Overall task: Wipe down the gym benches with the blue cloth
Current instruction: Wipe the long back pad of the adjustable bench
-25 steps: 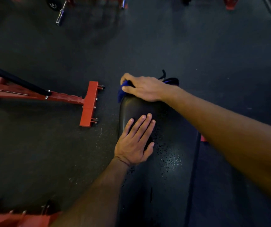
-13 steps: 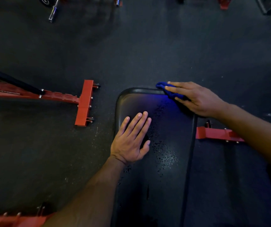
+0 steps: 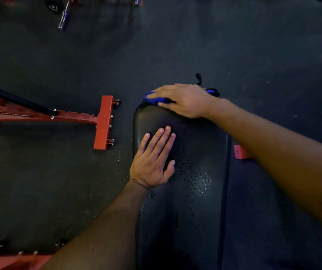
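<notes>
Dark rubber gym flooring (image 3: 175, 45) spreads all round me, dim and speckled. At the middle of it is the blue cloth (image 3: 154, 99), bunched on the far left corner of the black bench pad (image 3: 201, 191). My right hand (image 3: 183, 101) lies over it with fingers fairly straight, pressing it into the curved end of the pad; a bit of blue shows past my wrist too. Whether my thumb is tucked round the cloth I cannot tell. My left hand (image 3: 153, 158) is flat on the pad nearer me, fingers straight and together, holding nothing, just bracing.

Droplets (image 3: 197, 176) glisten across the middle of the pad, just right of my left hand, so I judge most of the surface is not yet wiped. To do this pass well I should keep my palm weight even over the cloth, follow the rounded edge right round the corner, then draw long overlapping strokes back through the wet patch, lifting my left hand out of the way when the cloth reaches it.

Off to the left stands a red steel frame (image 3: 103, 121), well apart from the bench, and a chrome bar end (image 3: 63, 19) lies far up the floor.
</notes>
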`<state>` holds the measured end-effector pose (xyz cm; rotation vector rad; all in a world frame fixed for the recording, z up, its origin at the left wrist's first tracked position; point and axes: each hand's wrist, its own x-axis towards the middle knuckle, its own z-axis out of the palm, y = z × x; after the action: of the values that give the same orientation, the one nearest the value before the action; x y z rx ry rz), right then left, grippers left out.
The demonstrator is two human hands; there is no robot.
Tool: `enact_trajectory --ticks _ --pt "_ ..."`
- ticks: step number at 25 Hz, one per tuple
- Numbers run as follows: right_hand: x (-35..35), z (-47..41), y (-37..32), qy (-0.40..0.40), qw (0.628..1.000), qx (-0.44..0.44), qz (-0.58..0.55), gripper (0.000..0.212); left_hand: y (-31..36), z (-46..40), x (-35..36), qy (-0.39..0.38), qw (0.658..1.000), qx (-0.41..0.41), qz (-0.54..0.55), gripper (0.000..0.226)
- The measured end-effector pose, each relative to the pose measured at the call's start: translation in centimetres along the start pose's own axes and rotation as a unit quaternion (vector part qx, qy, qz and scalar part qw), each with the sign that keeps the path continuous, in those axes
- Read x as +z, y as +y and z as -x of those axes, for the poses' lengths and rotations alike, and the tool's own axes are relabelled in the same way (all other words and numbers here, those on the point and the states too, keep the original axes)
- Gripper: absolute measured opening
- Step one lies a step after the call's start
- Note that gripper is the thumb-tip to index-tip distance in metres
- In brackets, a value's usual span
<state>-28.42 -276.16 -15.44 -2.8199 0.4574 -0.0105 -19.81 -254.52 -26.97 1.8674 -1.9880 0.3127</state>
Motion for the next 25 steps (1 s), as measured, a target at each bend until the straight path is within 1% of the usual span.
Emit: enact_trajectory --ticks 2,4,6,8,10,12,15,18,19,22,24,25 --pt "-0.3 4.3 3.2 0.010 0.999 0.039 -0.006 0.049 0.1 -0.1 0.1 0.007 1.000 0.005 -0.001 0.070" --pt "-0.6 9.0 5.5 0.024 0.996 0.075 -0.031 0.048 0.0 0.1 0.2 0.008 1.000 0.008 -0.002 0.070" --pt "-0.1 12.7 6.0 0.060 0.988 0.123 -0.073 0.047 0.0 0.2 0.2 0.011 1.000 0.011 -0.009 0.070" --pt "1.1 14.6 5.1 0.107 0.971 0.185 -0.111 0.047 0.1 0.0 0.1 0.008 1.000 0.011 -0.016 0.069" --pt "1.8 15.0 3.5 0.162 0.946 0.235 -0.155 0.044 0.3 0.0 -0.2 0.004 1.000 0.010 -0.022 0.069" --pt "2.1 16.1 2.3 0.219 0.913 0.286 -0.191 0.040 0.3 0.1 -0.2 0.007 0.999 0.017 -0.026 0.068" --pt "3.6 20.4 -0.6 0.307 0.841 0.375 -0.242 0.038 0.5 0.2 -0.3 -0.001 0.999 0.022 -0.036 0.067" --pt "5.1 24.5 -4.4 0.353 0.763 0.454 -0.296 0.038 1.3 0.0 -1.5 -0.042 0.998 0.002 -0.045 0.070" --pt "5.2 25.9 -5.6 0.361 0.745 0.469 -0.309 0.038 1.6 -0.1 -2.1 -0.061 0.997 -0.004 -0.043 0.070" --pt "4.6 29.0 -8.4 0.389 0.722 0.472 -0.323 0.031 3.6 -0.5 -3.5 -0.103 0.994 -0.038 -0.020 0.070" --pt "4.3 29.1 -9.1 0.408 0.710 0.475 -0.323 0.025 6.0 -0.1 -2.7 -0.093 0.995 -0.034 -0.024 0.068" --pt "4.7 28.9 -9.1 0.415 0.712 0.471 -0.315 0.024 7.0 0.2 -2.0 -0.087 0.995 -0.024 -0.031 0.068"
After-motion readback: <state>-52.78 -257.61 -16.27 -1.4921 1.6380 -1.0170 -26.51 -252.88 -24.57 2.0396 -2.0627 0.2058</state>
